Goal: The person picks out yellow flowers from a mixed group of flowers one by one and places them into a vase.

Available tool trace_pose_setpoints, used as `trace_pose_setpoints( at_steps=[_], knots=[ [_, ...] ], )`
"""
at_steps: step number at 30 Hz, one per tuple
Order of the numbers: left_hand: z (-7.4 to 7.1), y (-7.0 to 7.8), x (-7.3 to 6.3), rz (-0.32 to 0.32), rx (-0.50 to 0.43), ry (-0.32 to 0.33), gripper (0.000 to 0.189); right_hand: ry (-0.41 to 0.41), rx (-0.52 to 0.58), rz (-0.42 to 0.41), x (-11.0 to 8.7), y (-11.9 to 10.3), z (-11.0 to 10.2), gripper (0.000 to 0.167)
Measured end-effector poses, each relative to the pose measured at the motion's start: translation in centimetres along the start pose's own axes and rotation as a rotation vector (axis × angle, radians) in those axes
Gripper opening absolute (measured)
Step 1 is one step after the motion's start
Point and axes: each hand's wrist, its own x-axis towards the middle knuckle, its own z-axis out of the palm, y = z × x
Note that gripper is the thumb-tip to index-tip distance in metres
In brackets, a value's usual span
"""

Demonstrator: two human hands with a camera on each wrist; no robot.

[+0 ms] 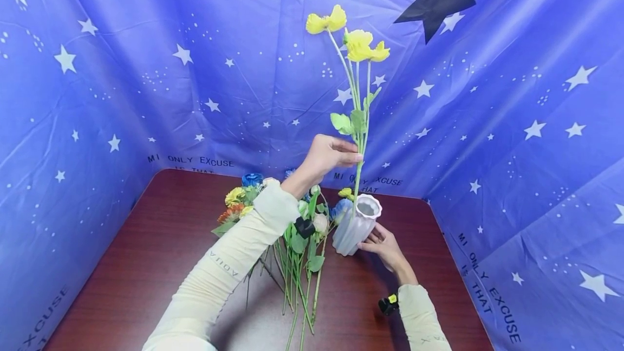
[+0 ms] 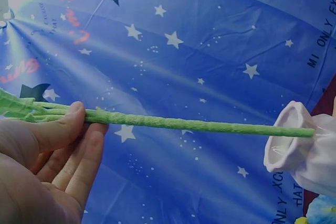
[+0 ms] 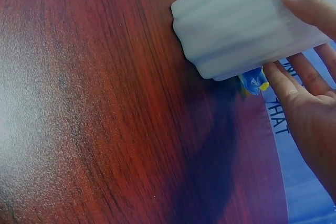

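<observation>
Head view, left hand [image 1: 327,157]: raised, thumb and fingers pinching the yellow flowers [image 1: 359,46] by their stem, blooms up.
Right hand [image 1: 388,245]: lower — thumb and fingers gripping the vase [image 1: 345,236].
Blooms: head view only.
Stem tip [image 2: 307,132]: clearest from left wrist, overlapping the vase's outer wall — contact unclear.

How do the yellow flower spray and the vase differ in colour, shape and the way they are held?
Colour: the yellow flower spray is yellow and green, while the vase is pale whitish.
Shape: the spray is long, thin and branching; the vase is stout and hollow, with a wavy rim.
Hold: the left hand pinches the spray; the right hand holds the vase.
Shared: each is held by one hand.
</observation>
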Motion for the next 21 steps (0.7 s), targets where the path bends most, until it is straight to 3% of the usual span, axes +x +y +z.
trace_pose_setpoints(
  at_steps=[7, 13, 21],
  knots=[
    [0.3, 0.1, 0.1, 0.069, -0.046, 0.041, 0.027, -0.008, 0.007, -0.022, -0.1, -0.1, 0.1, 0.077],
    [0.6, -0.4, 0.3, 0.098, -0.029, 0.055, 0.026, -0.013, 0.015, -0.018, -0.1, 0.1, 0.2, 0.074],
    [0.9, -1.1, 0.5, 0.097, 0.056, 0.005, 0.025, -0.023, 0.009, 0.008, -0.1, -0.1, 0.4, 0.076]
  ],
)
